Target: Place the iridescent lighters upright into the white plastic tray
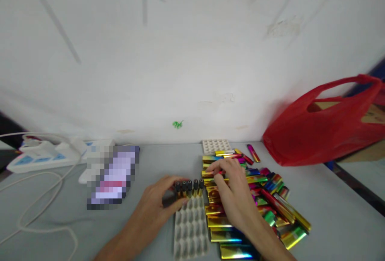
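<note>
Tray (191, 231): black-topped tubes (189, 185) line far end; nearer cells unfilled.
Left hand (158, 199): beside tubes, grip unclear.
Right hand (234, 187): over shiny pieces (219, 222) right of tray, grip unclear.

On the grey table (102, 233), a tray (191, 231) is placed near, with five black-topped tubes (190, 188) stood in a row at its far end. The row's left end is bracketed by the left hand (159, 201). To the right, shiny cases (219, 221) are heaped, and over them the right hand (236, 191) is held, fingertips down among them. Farther off, a white tray (215, 145) is set by the wall (195, 52). A red bag (319, 128) is seen far right; far left, a power strip (58, 156) and a blurred phone (116, 175).
</note>
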A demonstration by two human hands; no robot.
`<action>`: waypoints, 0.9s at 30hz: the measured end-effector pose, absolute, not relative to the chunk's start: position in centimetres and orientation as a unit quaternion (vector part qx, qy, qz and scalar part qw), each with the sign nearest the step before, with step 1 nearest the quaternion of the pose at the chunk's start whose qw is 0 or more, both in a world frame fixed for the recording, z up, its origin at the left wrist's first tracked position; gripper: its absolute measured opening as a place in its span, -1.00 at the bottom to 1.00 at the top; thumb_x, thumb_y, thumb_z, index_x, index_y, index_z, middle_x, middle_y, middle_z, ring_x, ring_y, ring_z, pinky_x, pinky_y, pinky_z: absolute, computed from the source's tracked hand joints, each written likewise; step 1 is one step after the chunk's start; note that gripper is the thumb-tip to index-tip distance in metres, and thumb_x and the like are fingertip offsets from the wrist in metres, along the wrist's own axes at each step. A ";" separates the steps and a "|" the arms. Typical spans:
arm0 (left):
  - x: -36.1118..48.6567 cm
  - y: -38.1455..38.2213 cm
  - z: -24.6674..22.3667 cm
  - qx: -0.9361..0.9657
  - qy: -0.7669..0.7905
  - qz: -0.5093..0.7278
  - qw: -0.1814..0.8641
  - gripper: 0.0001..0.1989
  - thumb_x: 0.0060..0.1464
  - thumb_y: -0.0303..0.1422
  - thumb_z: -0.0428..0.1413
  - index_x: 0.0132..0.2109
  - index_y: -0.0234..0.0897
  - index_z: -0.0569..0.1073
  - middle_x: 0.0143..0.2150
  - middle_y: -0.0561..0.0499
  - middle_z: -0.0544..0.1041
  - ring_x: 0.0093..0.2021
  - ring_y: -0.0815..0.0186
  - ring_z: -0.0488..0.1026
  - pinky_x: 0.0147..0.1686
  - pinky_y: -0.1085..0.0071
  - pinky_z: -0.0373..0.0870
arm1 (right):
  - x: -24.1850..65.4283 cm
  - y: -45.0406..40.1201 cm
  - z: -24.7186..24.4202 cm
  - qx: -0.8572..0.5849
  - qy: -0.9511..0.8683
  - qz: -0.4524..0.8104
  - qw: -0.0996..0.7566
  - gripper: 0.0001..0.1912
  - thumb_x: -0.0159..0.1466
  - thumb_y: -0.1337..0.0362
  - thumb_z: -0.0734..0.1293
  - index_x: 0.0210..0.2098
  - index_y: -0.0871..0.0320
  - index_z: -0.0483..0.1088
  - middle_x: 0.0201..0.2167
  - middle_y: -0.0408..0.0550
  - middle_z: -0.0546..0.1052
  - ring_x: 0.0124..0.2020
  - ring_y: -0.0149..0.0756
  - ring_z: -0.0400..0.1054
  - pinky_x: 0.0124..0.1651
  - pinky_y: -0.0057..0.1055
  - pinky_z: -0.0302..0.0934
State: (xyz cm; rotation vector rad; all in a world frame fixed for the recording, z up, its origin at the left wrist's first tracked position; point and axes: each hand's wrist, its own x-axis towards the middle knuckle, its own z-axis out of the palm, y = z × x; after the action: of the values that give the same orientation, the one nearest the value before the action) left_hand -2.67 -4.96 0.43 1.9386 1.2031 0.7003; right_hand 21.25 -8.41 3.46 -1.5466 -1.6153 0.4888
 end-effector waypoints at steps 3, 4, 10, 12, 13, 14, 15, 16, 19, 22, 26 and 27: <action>-2.6 -5.1 0.5 0.753 0.471 0.280 0.365 -0.71 0.21 -0.25 0.33 0.08 -0.01 0.67 0.03 0.06 0.75 0.05 0.08 0.66 0.09 0.27 0.53 | 22.8 -8.7 4.8 -0.592 -0.696 0.216 0.343 -0.77 0.36 0.39 0.27 -0.15 0.01 0.55 -0.07 -0.01 0.57 0.10 0.05 0.35 0.23 0.06 0.17; -2.6 -5.1 0.5 0.753 0.470 0.282 0.364 -0.71 0.21 -0.26 0.33 0.08 -0.01 0.67 0.02 0.07 0.75 0.04 0.09 0.67 0.07 0.28 0.54 | 23.4 -8.9 5.1 -0.590 -0.712 0.215 0.316 -0.78 0.38 0.38 0.30 -0.14 0.00 0.56 -0.04 -0.02 0.56 0.11 0.05 0.35 0.26 0.08 0.17; -2.5 -5.2 0.5 0.753 0.476 0.283 0.355 -0.68 0.20 -0.25 0.33 0.11 0.00 0.66 0.01 0.08 0.75 0.02 0.11 0.67 0.04 0.31 0.56 | 25.9 -10.3 5.3 -0.604 -0.744 0.203 0.200 -0.88 0.41 0.36 0.47 -0.13 -0.01 0.56 0.02 -0.01 0.53 0.14 0.09 0.35 0.24 0.11 0.20; -2.6 -5.2 0.5 0.749 0.484 0.277 0.357 -0.66 0.20 -0.24 0.32 0.12 0.00 0.65 0.04 0.06 0.75 0.04 0.09 0.67 -0.01 0.31 0.58 | 26.2 -10.5 5.3 -0.610 -0.744 0.205 0.180 -0.86 0.43 0.39 0.46 -0.11 0.00 0.55 0.03 -0.02 0.51 0.14 0.08 0.34 0.21 0.08 0.20; -2.6 -5.3 0.5 0.748 0.487 0.274 0.359 -0.65 0.20 -0.22 0.32 0.13 -0.01 0.65 0.06 0.05 0.75 0.05 0.08 0.66 -0.04 0.32 0.58 | 26.3 -10.6 5.3 -0.610 -0.745 0.206 0.177 -0.85 0.43 0.41 0.45 -0.10 0.00 0.55 0.03 -0.02 0.51 0.14 0.07 0.34 0.21 0.07 0.20; -2.6 -5.3 0.5 0.747 0.488 0.272 0.361 -0.64 0.21 -0.21 0.31 0.14 -0.01 0.64 0.08 0.04 0.74 0.06 0.07 0.66 -0.07 0.32 0.59 | 26.4 -10.6 5.3 -0.610 -0.744 0.208 0.175 -0.84 0.44 0.42 0.44 -0.09 -0.01 0.54 0.04 -0.03 0.50 0.15 0.06 0.33 0.21 0.06 0.20; -2.6 -5.3 0.5 0.746 0.489 0.270 0.362 -0.64 0.22 -0.21 0.30 0.15 -0.02 0.64 0.08 0.03 0.74 0.07 0.07 0.66 -0.08 0.32 0.59 | 26.5 -10.6 5.3 -0.610 -0.744 0.210 0.176 -0.83 0.44 0.42 0.44 -0.08 -0.01 0.54 0.04 -0.04 0.50 0.15 0.05 0.33 0.21 0.05 0.20; -2.7 -5.3 0.4 0.747 0.490 0.268 0.361 -0.63 0.22 -0.20 0.30 0.16 -0.02 0.64 0.09 0.03 0.74 0.07 0.06 0.66 -0.05 0.30 0.59 | 26.5 -10.7 5.3 -0.610 -0.743 0.212 0.177 -0.82 0.45 0.43 0.44 -0.08 -0.01 0.54 0.05 -0.04 0.50 0.15 0.05 0.33 0.21 0.04 0.20; -2.6 -5.2 0.4 0.747 0.493 0.273 0.353 -0.62 0.20 -0.20 0.31 0.16 -0.02 0.64 0.07 0.03 0.75 0.06 0.05 0.66 0.04 0.25 0.58 | 26.5 -10.7 5.2 -0.612 -0.741 0.219 0.171 -0.82 0.45 0.43 0.44 -0.07 -0.01 0.53 0.06 -0.04 0.49 0.14 0.04 0.32 0.21 0.04 0.19; -2.6 -5.2 0.4 0.749 0.491 0.274 0.350 -0.62 0.21 -0.19 0.30 0.16 -0.02 0.64 0.08 0.01 0.75 0.07 0.03 0.67 0.05 0.23 0.57 | 26.5 -10.6 5.0 -0.605 -0.746 0.222 0.165 -0.84 0.46 0.42 0.45 -0.07 0.00 0.53 0.04 -0.04 0.49 0.13 0.03 0.32 0.19 0.01 0.19; -2.8 -5.2 0.4 0.748 0.494 0.272 0.351 -0.63 0.23 -0.20 0.27 0.16 -0.06 0.63 0.09 -0.01 0.74 0.08 0.03 0.65 -0.01 0.25 0.58 | 26.9 -10.3 4.9 -0.598 -0.751 0.223 0.173 -0.86 0.45 0.39 0.48 -0.10 0.01 0.52 0.04 -0.05 0.51 0.13 0.01 0.33 0.21 -0.01 0.17; -2.9 -5.2 0.4 0.746 0.496 0.270 0.352 -0.63 0.24 -0.20 0.27 0.17 -0.06 0.63 0.09 -0.01 0.74 0.08 0.04 0.65 -0.05 0.27 0.58 | 27.0 -10.3 4.9 -0.595 -0.751 0.229 0.175 -0.87 0.45 0.38 0.48 -0.10 0.01 0.52 0.04 -0.06 0.53 0.13 0.00 0.34 0.23 0.00 0.16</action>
State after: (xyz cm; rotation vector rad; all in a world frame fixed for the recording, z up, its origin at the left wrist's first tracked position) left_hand -2.86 -5.17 0.42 1.9300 1.2842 0.6995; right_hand 26.99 -10.27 4.90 -1.6859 -2.1272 0.6485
